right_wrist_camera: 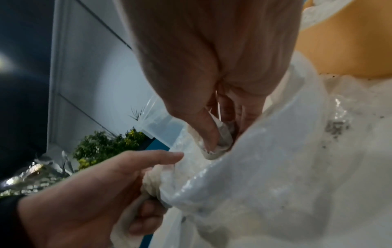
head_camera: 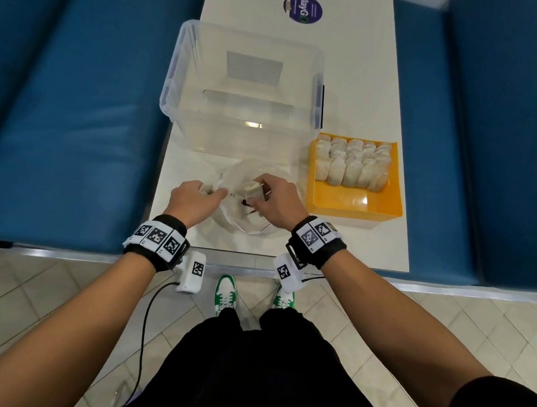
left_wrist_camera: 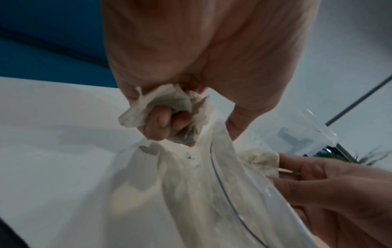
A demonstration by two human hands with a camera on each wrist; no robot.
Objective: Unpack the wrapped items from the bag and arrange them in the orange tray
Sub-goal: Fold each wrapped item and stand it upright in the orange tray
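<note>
A clear plastic bag point(head_camera: 276, 172) lies on the white table point(head_camera: 363, 85) near its front edge, with dark crumbs inside. My left hand point(head_camera: 213, 192) grips a crumpled cream wrapped item point(left_wrist_camera: 163, 104) together with the bag's left rim. At the bag's mouth my right hand point(head_camera: 257, 194) pinches another wrapped item point(head_camera: 252, 188) between thumb and fingers. The orange tray point(head_camera: 347, 204) sits just right of the bag. It holds several wrapped items point(head_camera: 351, 164) packed in rows at its far end, and its near part is bare.
A large clear plastic bin point(head_camera: 243, 81) stands directly behind the bag. A round purple sticker point(head_camera: 303, 8) marks the far end of the table. Blue padded benches point(head_camera: 67, 126) flank the table on both sides. The floor is tiled.
</note>
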